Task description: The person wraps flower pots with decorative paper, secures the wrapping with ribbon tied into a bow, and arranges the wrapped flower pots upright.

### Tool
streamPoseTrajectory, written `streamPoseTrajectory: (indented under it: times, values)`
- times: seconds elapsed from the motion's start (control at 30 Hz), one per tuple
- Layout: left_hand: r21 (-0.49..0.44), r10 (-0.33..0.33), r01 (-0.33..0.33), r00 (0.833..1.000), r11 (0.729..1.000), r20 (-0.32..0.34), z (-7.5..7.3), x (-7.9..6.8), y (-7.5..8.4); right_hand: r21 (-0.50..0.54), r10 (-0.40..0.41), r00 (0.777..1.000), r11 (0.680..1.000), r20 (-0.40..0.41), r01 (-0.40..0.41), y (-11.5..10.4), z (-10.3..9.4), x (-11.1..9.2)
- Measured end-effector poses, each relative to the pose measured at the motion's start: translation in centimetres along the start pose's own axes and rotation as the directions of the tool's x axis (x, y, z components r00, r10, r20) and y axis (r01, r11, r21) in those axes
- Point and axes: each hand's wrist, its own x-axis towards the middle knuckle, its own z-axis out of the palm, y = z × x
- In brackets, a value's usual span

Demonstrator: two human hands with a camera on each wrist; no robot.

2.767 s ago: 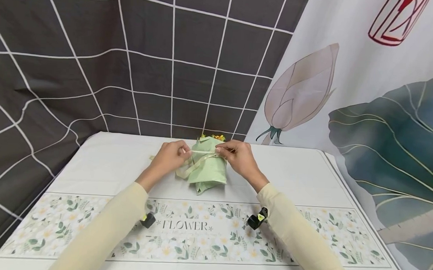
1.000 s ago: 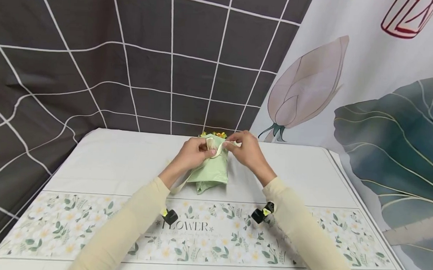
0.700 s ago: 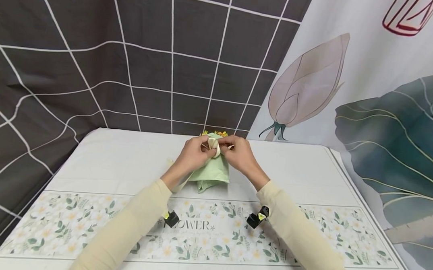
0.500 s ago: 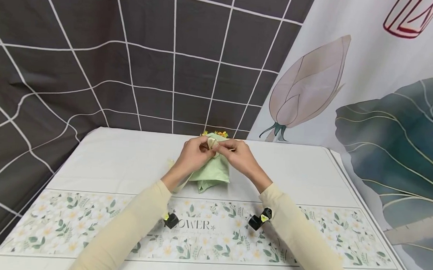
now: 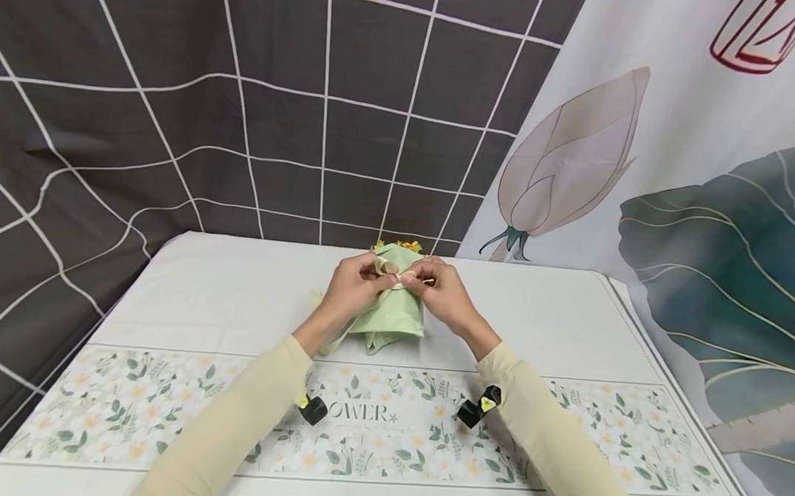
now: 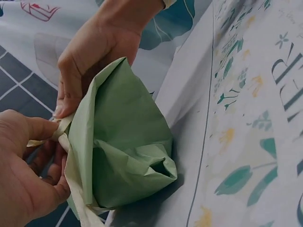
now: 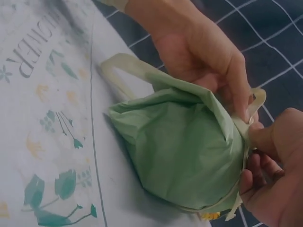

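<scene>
A small bouquet wrapped in pale green paper (image 5: 394, 314) lies near the table's far side, with yellow and orange flowers (image 5: 407, 245) showing at its far end. Around the wrap runs a cream ribbon (image 7: 127, 66), one long tail hanging at the left. My left hand (image 5: 354, 284) pinches the ribbon beside a small upright loop (image 5: 385, 265). Close against it, my right hand (image 5: 445, 288) pinches the ribbon between thumb and fingers. Both fingertips meet over the middle of the wrap. In the left wrist view the folded paper end (image 6: 132, 161) faces the camera; fingers partly hide the ribbon crossing.
A white tablecloth (image 5: 236, 285) with a printed floral band (image 5: 388, 455) covers the table. Dark grid cloth (image 5: 276, 124) hangs behind, and a flower-printed curtain (image 5: 575, 152) hangs at the right. Small black wrist cameras (image 5: 313, 410) sit under both sleeves.
Earlier my hands held the ribbon stretched across the wrap. Since then the left hand has moved right, a loop has formed, and the right hand has come in until the fingertips meet.
</scene>
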Motion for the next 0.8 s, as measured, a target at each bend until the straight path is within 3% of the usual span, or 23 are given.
streamPoseTrajectory:
  times: [0.13,0.27,0.43,0.6,0.7,0.8]
  values:
    - [-0.003,0.028,-0.028,0.999,1.000,-0.019,0.28,0.01,-0.25,0.043,0.019,0.999,0.999,-0.039,-0.018,0.27,0.08,-0.04]
    - [-0.017,0.044,-0.044,0.999,0.999,-0.021,0.25,0.08,-0.69,-0.001,-0.019,0.996,1.000,-0.089,0.019,0.38,0.17,-0.12]
    - [-0.063,0.031,-0.030,0.999,0.998,0.022,0.08,0.01,-0.71,-0.056,-0.078,0.984,0.996,-0.161,0.070,0.14,0.24,-0.32]
    - [-0.098,-0.003,0.006,0.999,0.995,0.034,0.03,-0.02,-0.89,-0.183,-0.175,0.981,0.970,-0.078,0.158,-0.09,0.25,-0.50]
    - [-0.095,0.006,-0.002,0.999,0.995,0.046,0.03,-0.10,-0.77,-0.245,-0.191,0.981,0.953,-0.026,0.179,-0.20,0.12,-0.41]
    - [-0.058,0.033,-0.029,0.998,0.998,0.059,0.05,-0.27,-0.48,-0.274,-0.186,0.982,0.946,-0.025,0.172,-0.24,-0.01,-0.39]
